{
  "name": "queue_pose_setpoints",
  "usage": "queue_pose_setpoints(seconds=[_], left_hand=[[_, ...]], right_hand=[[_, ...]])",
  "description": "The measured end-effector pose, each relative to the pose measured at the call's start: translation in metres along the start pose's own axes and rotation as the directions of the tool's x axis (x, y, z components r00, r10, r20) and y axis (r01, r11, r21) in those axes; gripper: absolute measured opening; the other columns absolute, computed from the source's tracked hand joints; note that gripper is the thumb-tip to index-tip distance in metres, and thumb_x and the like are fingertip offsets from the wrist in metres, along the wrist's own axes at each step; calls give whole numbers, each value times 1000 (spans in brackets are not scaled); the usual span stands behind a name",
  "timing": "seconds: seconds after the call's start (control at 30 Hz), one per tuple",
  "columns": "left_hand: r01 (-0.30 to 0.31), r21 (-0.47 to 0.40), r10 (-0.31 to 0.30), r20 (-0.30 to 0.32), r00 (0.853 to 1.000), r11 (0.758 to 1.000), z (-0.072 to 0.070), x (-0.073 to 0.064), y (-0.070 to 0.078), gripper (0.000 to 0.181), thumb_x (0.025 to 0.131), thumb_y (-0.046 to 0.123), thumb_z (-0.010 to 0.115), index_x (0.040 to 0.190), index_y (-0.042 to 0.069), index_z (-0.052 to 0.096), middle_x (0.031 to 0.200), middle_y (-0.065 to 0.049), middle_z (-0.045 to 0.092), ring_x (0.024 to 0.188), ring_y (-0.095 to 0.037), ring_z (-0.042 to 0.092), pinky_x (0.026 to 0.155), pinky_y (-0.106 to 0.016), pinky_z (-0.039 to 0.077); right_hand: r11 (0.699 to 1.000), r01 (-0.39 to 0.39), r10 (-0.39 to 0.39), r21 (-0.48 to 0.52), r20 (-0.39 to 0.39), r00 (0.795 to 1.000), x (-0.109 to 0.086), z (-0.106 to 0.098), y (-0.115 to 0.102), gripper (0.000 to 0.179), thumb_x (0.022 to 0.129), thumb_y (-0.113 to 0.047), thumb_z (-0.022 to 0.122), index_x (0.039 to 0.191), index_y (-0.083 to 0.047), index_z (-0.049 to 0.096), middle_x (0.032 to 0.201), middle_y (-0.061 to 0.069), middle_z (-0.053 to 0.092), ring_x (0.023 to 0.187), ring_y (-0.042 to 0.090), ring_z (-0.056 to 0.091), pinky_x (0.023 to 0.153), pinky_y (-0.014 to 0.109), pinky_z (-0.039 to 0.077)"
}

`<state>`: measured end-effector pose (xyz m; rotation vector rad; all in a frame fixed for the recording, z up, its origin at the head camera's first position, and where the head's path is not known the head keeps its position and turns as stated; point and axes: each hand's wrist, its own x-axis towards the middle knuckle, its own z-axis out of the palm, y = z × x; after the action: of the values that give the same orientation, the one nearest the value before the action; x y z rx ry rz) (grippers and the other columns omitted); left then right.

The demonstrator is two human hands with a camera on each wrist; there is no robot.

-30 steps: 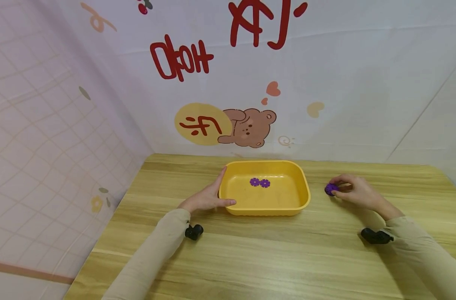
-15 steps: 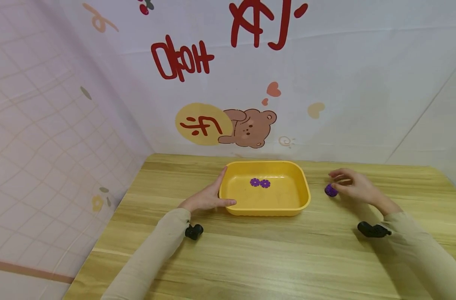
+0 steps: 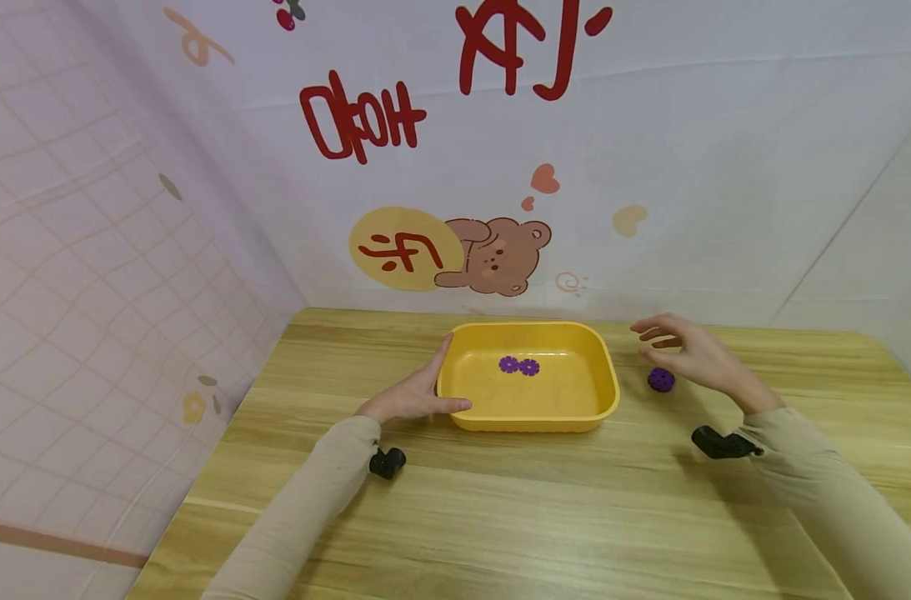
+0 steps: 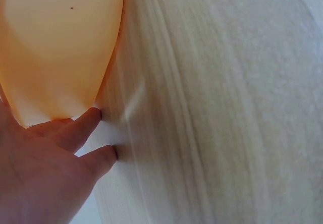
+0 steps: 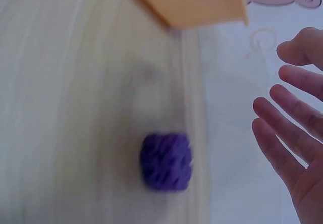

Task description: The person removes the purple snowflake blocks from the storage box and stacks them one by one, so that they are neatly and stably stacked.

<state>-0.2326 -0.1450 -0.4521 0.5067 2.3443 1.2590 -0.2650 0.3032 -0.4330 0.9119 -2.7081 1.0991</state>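
Observation:
In the head view a shallow yellow plastic tub stands on the table. My left hand holds its left end, thumb over the rim and other fingers along the outer wall. The left wrist view shows the fingers against the tub's wall. Two flat purple snowflake discs lie side by side on the tub floor. To the tub's right stands a short purple stack of notched discs, a squat cylinder in the right wrist view. My right hand hovers over it, fingers spread and holding nothing.
The wooden table reaches back to a white printed wall cloth. Another cloth hangs along the left side. Black wrist devices are on both sleeves.
My right hand has let go of the purple disc stack, lifted, and moved a little left and back with its fingers opening. The left hand, tub and discs have stayed put.

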Motion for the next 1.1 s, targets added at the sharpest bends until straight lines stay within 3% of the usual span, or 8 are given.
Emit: queue_pose_setpoints(seconds=[0.27,0.5,0.9,1.1], left_hand=[[-8,35,8,1,1000,999,-1,-2,1,117,83,34,78,154,23,-15,160,-11,7,137,-23,32,114,-37,21],[2,24,-2,0,1000,1000,0,-3,1,118,83,35,78,154,24,-15,161,-10,5,138,-23,31,114,-38,21],[7,7,-7,0,1000,1000,0,-2,0,116,83,34,78,153,31,-15,161,-9,5,137,-23,31,114,-39,22],[-6,11,6,1,1000,1000,-1,0,0,116,83,33,78,154,28,-15,161,-9,3,140,-24,27,114,-39,21]], right_hand=[[997,64,-66,53,33,997,20,6,-28,33,89,0,67,121,-2,62,115,13,63,100,33,63,84,45,52],[993,89,-97,83,98,990,42,9,-48,29,90,-2,67,118,0,64,114,16,64,99,29,64,84,51,52],[989,84,-108,124,196,975,85,13,-69,25,92,-8,66,117,-2,66,111,10,68,95,23,66,87,46,53],[986,62,-96,155,225,970,101,19,-71,24,92,-7,66,115,-2,67,110,10,67,95,23,66,87,43,53]])
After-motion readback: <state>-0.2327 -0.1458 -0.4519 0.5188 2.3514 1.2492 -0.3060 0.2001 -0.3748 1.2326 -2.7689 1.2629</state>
